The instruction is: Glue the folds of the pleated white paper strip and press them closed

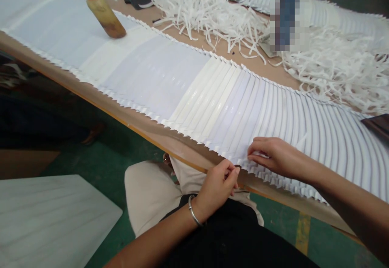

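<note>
A long row of overlapping white and pale lilac strips [158, 77] lies across the table, with jagged, serrated-looking ends along both edges. My left hand [219, 183], a silver bangle [194, 211] on its wrist, is closed at the near edge of the row, thumb and finger pinched. Whatever it may hold is too small to name. Over the near ends of the strips, my right hand [275, 156] is closed too, fingers curled and thumb drawn in. Its fingertips are close to the strip surface, and I cannot make out anything between them.
A squeeze bottle [106, 18] with a red nozzle and yellow-brown liquid stands tilted on the strips. Heaps of loose white strips [197, 6] cover the table's far part. A dark object [377, 126] sits at right. A pale panel [51, 215] is at lower left.
</note>
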`<action>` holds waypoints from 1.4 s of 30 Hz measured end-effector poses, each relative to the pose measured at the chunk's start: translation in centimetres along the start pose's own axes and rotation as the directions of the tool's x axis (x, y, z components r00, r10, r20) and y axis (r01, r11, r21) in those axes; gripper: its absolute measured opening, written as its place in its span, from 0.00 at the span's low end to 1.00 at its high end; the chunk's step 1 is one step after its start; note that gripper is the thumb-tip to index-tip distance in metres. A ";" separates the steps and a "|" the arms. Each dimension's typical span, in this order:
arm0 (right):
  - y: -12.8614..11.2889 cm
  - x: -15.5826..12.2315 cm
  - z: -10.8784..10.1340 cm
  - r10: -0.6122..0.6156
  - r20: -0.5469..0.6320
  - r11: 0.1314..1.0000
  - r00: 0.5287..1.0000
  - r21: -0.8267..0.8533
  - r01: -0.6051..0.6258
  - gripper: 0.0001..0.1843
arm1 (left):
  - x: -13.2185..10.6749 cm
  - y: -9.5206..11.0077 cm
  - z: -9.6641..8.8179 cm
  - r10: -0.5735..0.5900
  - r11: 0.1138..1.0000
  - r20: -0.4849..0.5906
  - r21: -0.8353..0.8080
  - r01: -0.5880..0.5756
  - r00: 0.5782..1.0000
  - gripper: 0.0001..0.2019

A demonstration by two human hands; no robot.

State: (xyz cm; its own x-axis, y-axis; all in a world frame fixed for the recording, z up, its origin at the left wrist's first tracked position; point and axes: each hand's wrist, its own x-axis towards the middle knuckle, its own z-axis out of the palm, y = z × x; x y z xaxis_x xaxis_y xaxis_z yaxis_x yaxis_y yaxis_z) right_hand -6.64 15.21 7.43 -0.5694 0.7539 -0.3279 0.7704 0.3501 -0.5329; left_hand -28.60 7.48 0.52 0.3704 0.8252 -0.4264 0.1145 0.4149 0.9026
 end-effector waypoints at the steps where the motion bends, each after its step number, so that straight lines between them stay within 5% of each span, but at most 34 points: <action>1: 0.0 0.6 -0.3 -0.001 -0.004 0.999 1.000 -0.035 0.001 0.10 | -0.1 -0.1 -0.4 0.012 1.000 -0.016 0.014 -0.012 1.000 0.12; 6: 0.2 2.7 -1.5 0.025 0.039 0.980 0.999 -0.196 -0.016 0.09 | -0.7 -0.4 -2.2 0.141 0.969 -0.113 0.220 -0.114 0.984 0.10; 10: 0.1 3.6 -1.8 0.035 0.073 0.966 0.997 -0.257 -0.015 0.09 | -1.0 -0.4 -2.5 0.293 0.864 -0.110 0.457 -0.214 0.950 0.10; 17: 0.4 4.2 -2.2 0.016 0.076 0.957 0.997 -0.291 0.007 0.10 | -0.9 0.3 -2.3 0.537 0.503 0.095 0.762 -0.409 0.838 0.14; 23: 0.0 4.3 -2.2 0.034 0.081 0.949 0.996 -0.315 -0.007 0.09 | 0.1 1.1 -2.0 0.452 0.199 0.260 0.903 -0.381 0.853 0.23; 29: 0.8 4.6 -2.8 0.029 0.073 0.955 0.997 -0.296 -0.006 0.09 | 0.8 1.4 -1.3 0.373 0.123 0.246 0.942 -0.311 0.895 0.25; 37: 6.2 7.4 -9.6 0.106 -0.125 0.953 0.987 -0.271 -0.136 0.08 | 1.0 1.3 -1.2 0.385 0.090 0.253 0.947 -0.309 0.887 0.27; 42: 8.0 8.8 -10.4 0.115 -0.155 0.945 0.981 -0.287 -0.156 0.08 | 1.0 1.3 -1.2 0.391 0.091 0.257 0.945 -0.315 0.884 0.27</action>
State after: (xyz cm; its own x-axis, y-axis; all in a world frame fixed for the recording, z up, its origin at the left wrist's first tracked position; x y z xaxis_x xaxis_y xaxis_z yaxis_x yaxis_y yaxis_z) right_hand -2.51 30.42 8.46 -0.4254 0.8661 -0.2624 0.8994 0.3725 -0.2287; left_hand -29.23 9.27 1.18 0.6087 0.7933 -0.0083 0.7648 -0.5840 0.2722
